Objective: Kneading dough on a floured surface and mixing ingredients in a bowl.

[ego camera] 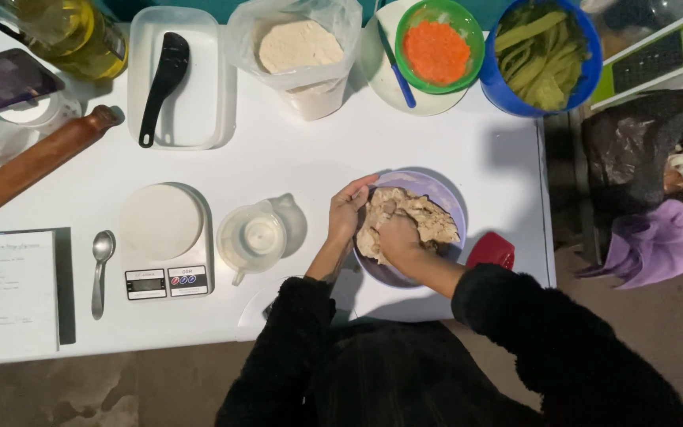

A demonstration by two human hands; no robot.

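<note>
A purple bowl [446,194] sits on the white table [278,158] near its front right. It holds a shaggy lump of pale dough [428,221]. My left hand [347,210] grips the bowl's left rim, its fingers curled over the edge. Inside the bowl, my right hand [395,237] presses into the dough with its fingers closed on it. Both arms wear black fuzzy sleeves.
A clear measuring cup [253,237], a kitchen scale [165,241], a spoon [101,269] and a sheet of paper [9,294] lie to the left. At the back: flour bag [298,51], white tray with black spatula [161,83], green bowl [438,43], blue bowl [543,55], oil bottle [73,32], rolling pin [33,162]. Small red object [492,249].
</note>
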